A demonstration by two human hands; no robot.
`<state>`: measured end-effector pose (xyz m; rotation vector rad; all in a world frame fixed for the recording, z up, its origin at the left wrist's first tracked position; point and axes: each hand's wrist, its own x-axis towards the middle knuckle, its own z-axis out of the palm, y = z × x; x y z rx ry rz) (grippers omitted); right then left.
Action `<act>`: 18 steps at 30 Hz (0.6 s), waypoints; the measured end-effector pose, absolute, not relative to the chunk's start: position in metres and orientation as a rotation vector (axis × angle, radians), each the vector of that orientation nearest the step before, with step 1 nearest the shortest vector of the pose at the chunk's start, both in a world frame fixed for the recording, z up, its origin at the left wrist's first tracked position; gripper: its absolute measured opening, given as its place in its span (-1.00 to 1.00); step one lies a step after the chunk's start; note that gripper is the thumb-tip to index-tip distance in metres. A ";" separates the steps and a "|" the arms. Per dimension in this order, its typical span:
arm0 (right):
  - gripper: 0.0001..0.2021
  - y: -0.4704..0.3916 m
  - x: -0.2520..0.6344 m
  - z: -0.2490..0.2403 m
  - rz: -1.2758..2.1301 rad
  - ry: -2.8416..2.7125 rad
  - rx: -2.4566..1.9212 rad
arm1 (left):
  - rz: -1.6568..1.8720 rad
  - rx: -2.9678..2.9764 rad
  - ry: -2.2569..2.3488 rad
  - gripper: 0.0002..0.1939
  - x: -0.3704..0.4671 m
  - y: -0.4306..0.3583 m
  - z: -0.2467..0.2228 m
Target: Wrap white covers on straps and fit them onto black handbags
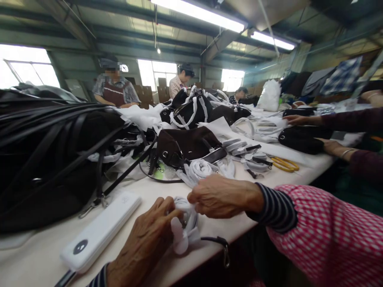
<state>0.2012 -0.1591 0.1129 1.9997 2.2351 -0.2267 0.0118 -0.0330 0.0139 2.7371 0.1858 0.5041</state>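
Near the table's front edge, a coiled strap wrapped in white material point(190, 217) lies between my hands. My left hand point(149, 233) is closed around its left side, with fingers bent onto the coil. My right hand point(220, 196) pinches at the coil's upper right; its fingertips are partly hidden. From the coil, a dark strap end with a metal clasp point(226, 255) hangs over the table edge. Just beyond my right hand sits another white-wrapped coil point(201, 169), in front of a dark brown bag point(190, 145).
A white power bank point(100, 231) lies left of my left hand, beside a large pile of black bags and straps point(60, 159). Yellow-handled scissors point(284, 164) and wrapped straps point(247, 153) lie to the right. A co-worker's hands point(332, 148) touch a black bag point(302, 139).
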 end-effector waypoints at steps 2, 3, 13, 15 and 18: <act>-0.83 -0.152 0.202 0.120 -0.500 2.185 1.999 | 0.504 2.673 0.184 -0.68 0.012 -0.034 0.016; -0.82 -0.149 0.201 0.122 -0.648 2.139 2.008 | 0.493 2.657 0.188 -0.68 0.012 -0.034 0.016; -0.79 -0.132 0.173 0.110 -0.093 2.102 1.954 | 0.425 2.534 0.114 -0.68 -0.008 -0.035 0.017; -0.78 -0.133 0.168 0.106 -0.034 2.120 1.944 | 0.424 2.501 0.141 -0.70 -0.010 -0.033 0.015; -0.82 -0.134 0.169 0.094 0.016 2.100 1.979 | 0.494 2.443 0.254 -0.76 -0.008 -0.027 0.010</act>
